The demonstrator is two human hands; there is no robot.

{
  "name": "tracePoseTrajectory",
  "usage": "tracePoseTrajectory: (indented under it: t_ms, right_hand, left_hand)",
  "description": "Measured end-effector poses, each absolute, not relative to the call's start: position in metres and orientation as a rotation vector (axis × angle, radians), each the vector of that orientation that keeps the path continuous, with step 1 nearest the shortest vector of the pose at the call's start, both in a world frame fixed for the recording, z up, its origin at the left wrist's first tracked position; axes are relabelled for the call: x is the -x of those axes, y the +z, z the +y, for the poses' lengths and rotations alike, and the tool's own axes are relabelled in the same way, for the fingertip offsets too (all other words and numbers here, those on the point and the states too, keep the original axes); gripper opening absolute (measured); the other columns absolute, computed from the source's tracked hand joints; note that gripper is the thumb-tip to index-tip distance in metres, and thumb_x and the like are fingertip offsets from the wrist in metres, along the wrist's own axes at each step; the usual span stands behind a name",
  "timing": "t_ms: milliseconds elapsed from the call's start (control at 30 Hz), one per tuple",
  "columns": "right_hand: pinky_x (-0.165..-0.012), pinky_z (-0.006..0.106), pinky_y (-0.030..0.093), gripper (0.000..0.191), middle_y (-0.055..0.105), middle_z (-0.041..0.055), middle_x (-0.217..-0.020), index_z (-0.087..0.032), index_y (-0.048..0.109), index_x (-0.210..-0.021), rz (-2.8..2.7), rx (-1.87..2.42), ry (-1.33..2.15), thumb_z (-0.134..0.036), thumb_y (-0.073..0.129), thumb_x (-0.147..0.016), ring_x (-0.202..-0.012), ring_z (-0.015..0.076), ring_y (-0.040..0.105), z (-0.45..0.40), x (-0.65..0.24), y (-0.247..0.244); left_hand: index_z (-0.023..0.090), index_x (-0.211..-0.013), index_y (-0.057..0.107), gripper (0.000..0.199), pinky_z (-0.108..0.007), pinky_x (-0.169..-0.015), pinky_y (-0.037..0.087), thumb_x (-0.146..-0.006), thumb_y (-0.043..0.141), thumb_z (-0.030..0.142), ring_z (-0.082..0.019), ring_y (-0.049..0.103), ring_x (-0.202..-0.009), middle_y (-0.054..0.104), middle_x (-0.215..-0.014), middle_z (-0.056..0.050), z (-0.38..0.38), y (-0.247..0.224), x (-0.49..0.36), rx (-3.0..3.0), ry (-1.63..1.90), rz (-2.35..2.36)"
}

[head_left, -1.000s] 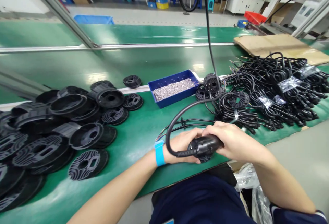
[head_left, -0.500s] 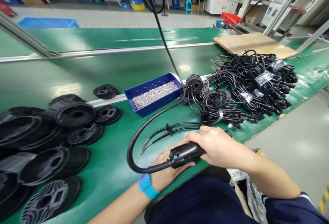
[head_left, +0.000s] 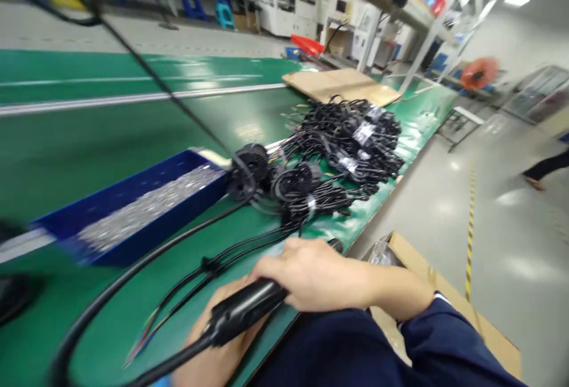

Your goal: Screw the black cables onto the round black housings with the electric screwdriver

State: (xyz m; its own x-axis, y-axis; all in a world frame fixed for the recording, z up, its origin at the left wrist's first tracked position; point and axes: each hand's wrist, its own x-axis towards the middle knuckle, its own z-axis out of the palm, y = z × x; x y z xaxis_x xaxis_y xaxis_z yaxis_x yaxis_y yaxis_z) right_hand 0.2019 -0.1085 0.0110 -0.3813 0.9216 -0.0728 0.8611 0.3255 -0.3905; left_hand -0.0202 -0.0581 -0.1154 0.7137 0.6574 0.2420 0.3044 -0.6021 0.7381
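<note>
My right hand [head_left: 311, 277] is wrapped round the body of a black corded electric screwdriver [head_left: 249, 310]. The tool lies slantwise, its thick cable leaving toward the lower left. Behind and beneath it is my left hand [head_left: 217, 363], with a blue band at the wrist; the screwdriver and my right hand hide its fingers. Just beyond the hands, two black cables [head_left: 249, 243] run through a small dark clip and end in stripped coloured wires. A ridged black tip [head_left: 335, 245] pokes out past my right hand.
A blue bin [head_left: 178, 218] holds small silver pieces [head_left: 151, 209]. Past it are round black parts [head_left: 249, 168] and a heap of bundled black cables [head_left: 351, 138]. Cardboard [head_left: 342, 85] lies farther back. An open carton [head_left: 444, 292] stands by the bench edge. A person's leg [head_left: 549, 166] shows far right.
The view has swung right, so the bin and cables sit farther left and the black reels at left are mostly out of frame. My right hand keeps its hold on the screwdriver.
</note>
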Motion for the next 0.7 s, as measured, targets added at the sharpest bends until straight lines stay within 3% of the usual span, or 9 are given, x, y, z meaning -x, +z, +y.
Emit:
tracePoseTrajectory:
  t_ms: [67, 133, 267, 367, 467, 567, 633, 700]
  right_hand:
    - [-0.074, 0.029, 0.045, 0.037, 0.069, 0.0044, -0.095, -0.023, 0.063, -0.126, -2.313, 1.683, 0.566, -0.012, 0.063, -0.091, -0.094, 0.0225, 0.062, -0.116, -0.207, 0.01]
    - [-0.076, 0.03, 0.046, 0.039, 0.068, 0.0068, -0.098, -0.022, 0.064, -0.125, -2.217, 1.676, 0.589, -0.008, 0.064, -0.088, -0.093, 0.0227, 0.062, -0.117, -0.213, 0.006]
    - [-0.082, 0.03, 0.05, 0.044, 0.072, 0.0035, -0.103, -0.024, 0.064, -0.12, -2.114, 1.538, 0.712, -0.001, 0.067, -0.083, -0.095, 0.0216, 0.067, -0.11, -0.225, 0.0]
    - [-0.082, 0.028, 0.056, 0.041, 0.074, 0.0007, -0.11, -0.027, 0.062, -0.122, -1.966, 1.445, 0.717, -0.009, 0.075, -0.088, -0.095, 0.0184, 0.072, -0.109, -0.232, 0.011]
    - [-0.071, 0.031, 0.059, 0.032, 0.074, 0.0005, -0.101, -0.028, 0.066, -0.117, -1.528, 1.231, 0.554, -0.02, 0.081, -0.09, -0.082, 0.0184, 0.073, -0.107, -0.236, 0.034]
    - [-0.051, 0.03, 0.05, 0.029, 0.065, -0.0053, -0.078, -0.029, 0.069, -0.108, -1.154, 0.908, 0.475, -0.028, 0.088, -0.086, -0.056, 0.0123, 0.056, -0.09, -0.23, 0.054]
    - [-0.048, 0.027, 0.048, 0.032, 0.058, -0.009, -0.071, -0.03, 0.066, -0.103, -1.06, 0.793, 0.496, -0.032, 0.092, -0.084, -0.049, 0.0086, 0.047, -0.073, -0.221, 0.059]
    - [-0.052, 0.026, 0.05, 0.034, 0.057, -0.0095, -0.069, -0.031, 0.062, -0.101, -1.043, 0.773, 0.516, -0.031, 0.091, -0.084, -0.05, 0.0081, 0.048, -0.058, -0.213, 0.054]
  left_hand:
    - [0.029, -0.127, 0.063, 0.043, -0.055, -0.095, 0.063, -0.093, 0.072, 0.054, -0.032, 0.07, -0.107, 0.07, -0.113, -0.007, -0.063, -0.107, 0.008, -2.145, 0.729, 0.818]
    - [0.025, -0.126, 0.058, 0.038, -0.047, -0.09, 0.063, -0.096, 0.072, 0.045, -0.028, 0.071, -0.104, 0.07, -0.11, -0.007, -0.064, -0.099, -0.003, -1.975, 0.751, 0.853]
    - [0.025, -0.123, 0.061, 0.029, -0.047, -0.103, 0.055, -0.097, 0.072, 0.033, -0.029, 0.066, -0.121, 0.07, -0.124, -0.008, -0.06, -0.086, -0.015, -2.02, 0.825, 0.789]
    - [0.023, -0.125, 0.058, 0.032, -0.045, -0.099, 0.054, -0.098, 0.071, 0.033, -0.028, 0.067, -0.112, 0.071, -0.121, -0.008, -0.06, -0.082, -0.017, -2.076, 0.846, 0.849]
    - [0.021, -0.122, 0.057, 0.036, -0.043, -0.095, 0.055, -0.094, 0.077, 0.033, -0.026, 0.066, -0.104, 0.07, -0.113, -0.007, -0.063, -0.084, -0.019, -2.069, 0.888, 0.989]
    - [0.021, -0.119, 0.057, 0.038, -0.04, -0.092, 0.056, -0.09, 0.08, 0.031, -0.026, 0.065, -0.104, 0.069, -0.112, -0.007, -0.066, -0.086, -0.023, -2.045, 0.928, 1.072]
    - [0.021, -0.12, 0.056, 0.039, -0.039, -0.091, 0.057, -0.09, 0.08, 0.031, -0.026, 0.064, -0.105, 0.068, -0.112, -0.007, -0.066, -0.087, -0.024, -2.046, 0.936, 1.092]
    - [0.021, -0.121, 0.056, 0.038, -0.04, -0.091, 0.057, -0.091, 0.077, 0.031, -0.026, 0.064, -0.104, 0.068, -0.112, -0.008, -0.064, -0.087, -0.024, -2.076, 0.963, 1.106]
